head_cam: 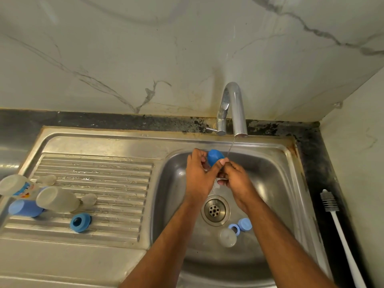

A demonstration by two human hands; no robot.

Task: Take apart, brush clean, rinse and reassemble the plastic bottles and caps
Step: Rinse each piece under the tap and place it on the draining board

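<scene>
My left hand (197,173) grips a blue cap (215,156) over the sink basin (270,183), close to a thin stream from the tap (232,109). My right hand (234,179) touches the cap with its thumb, fingers curled just below it. In the basin near the drain (215,210) lie a light blue cap (244,224), a light blue ring (234,228) and a clear round lid (228,237). On the drainboard (114,183) at the left lie two clear bottles (57,199) (16,186), a blue bottle (25,208) and a blue collar ring (80,222).
A white bottle brush (340,231) lies on the dark counter strip right of the sink. A marble wall stands behind the tap and along the right side. Two clear teats (89,199) (46,179) rest on the drainboard ribs.
</scene>
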